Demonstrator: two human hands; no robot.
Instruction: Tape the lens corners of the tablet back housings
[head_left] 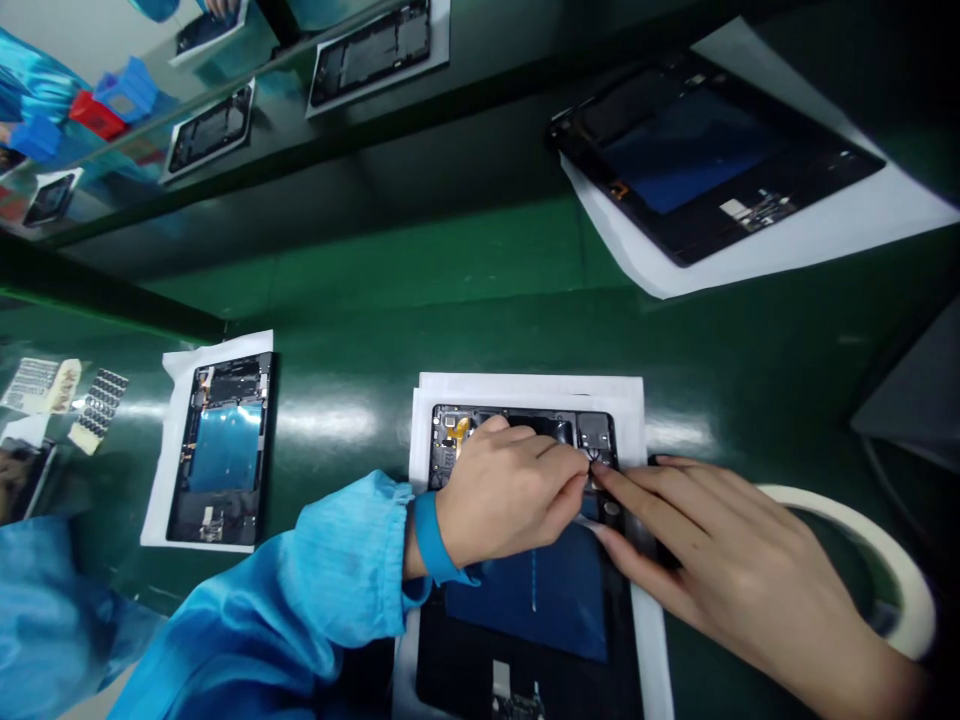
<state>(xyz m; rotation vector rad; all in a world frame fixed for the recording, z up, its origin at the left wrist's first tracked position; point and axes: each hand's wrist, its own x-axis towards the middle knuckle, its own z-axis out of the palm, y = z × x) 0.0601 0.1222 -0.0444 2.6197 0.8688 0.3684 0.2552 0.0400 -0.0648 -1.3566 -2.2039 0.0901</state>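
An opened black tablet chassis (525, 600) with a blue battery panel lies on a white sheet (525, 385) in front of me. My left hand (510, 490), in a blue sleeve with a blue wrist strap, rests on the chassis's upper part, fingers curled and pinched toward a small part near the right edge. What it pinches is too small to make out. My right hand (705, 550) lies flat along the chassis's right edge, fingers stretched out, fingertips meeting the left hand's fingertips.
A second opened tablet (221, 450) lies on white paper to the left, a third (712, 150) at the upper right. A white tape ring (900, 560) sits at the right. Sticker sheets (97, 405) lie far left. More tablets (371, 50) rest on the far belt.
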